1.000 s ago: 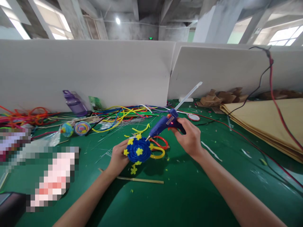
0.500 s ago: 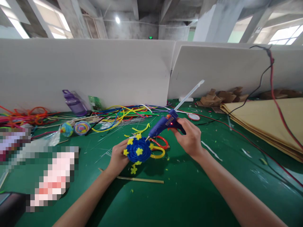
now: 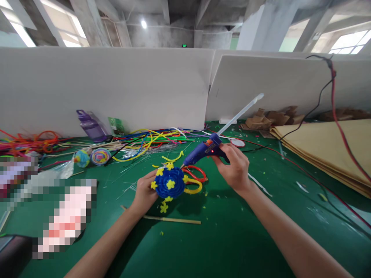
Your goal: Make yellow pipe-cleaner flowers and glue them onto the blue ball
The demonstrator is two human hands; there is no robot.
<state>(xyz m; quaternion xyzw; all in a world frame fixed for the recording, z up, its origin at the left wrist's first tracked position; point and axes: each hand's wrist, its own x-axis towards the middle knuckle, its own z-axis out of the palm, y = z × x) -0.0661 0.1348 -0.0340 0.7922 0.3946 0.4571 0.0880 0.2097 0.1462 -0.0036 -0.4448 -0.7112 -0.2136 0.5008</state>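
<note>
My left hand (image 3: 145, 194) is closed on the edge of a round blue pipe-cleaner disc (image 3: 162, 187), its coils dotted with small yellow flowers. One yellow flower (image 3: 164, 208) lies or hangs just below the disc; which of these I cannot tell. In my right hand (image 3: 234, 165) is a blue hot glue gun (image 3: 201, 150), its red light lit and a long clear glue stick (image 3: 240, 114) standing out of its back. The gun's nozzle points down-left at the disc's upper right edge. Scissors with red and yellow handles (image 3: 197, 188) lie behind the disc, partly hidden.
A thin wooden stick (image 3: 176, 220) lies nearer me on the green table (image 3: 203, 255). Loose pipe cleaners (image 3: 150, 143), a purple bottle (image 3: 92, 126) and two coiled discs (image 3: 100, 156) are at the back left. Brown paper sheets (image 3: 327, 141) and a red cable (image 3: 315, 186) lie right.
My right hand has shifted the glue gun slightly to the right, its nozzle moving from over the disc to the disc's upper right edge. My left hand and the disc stay nearly still.
</note>
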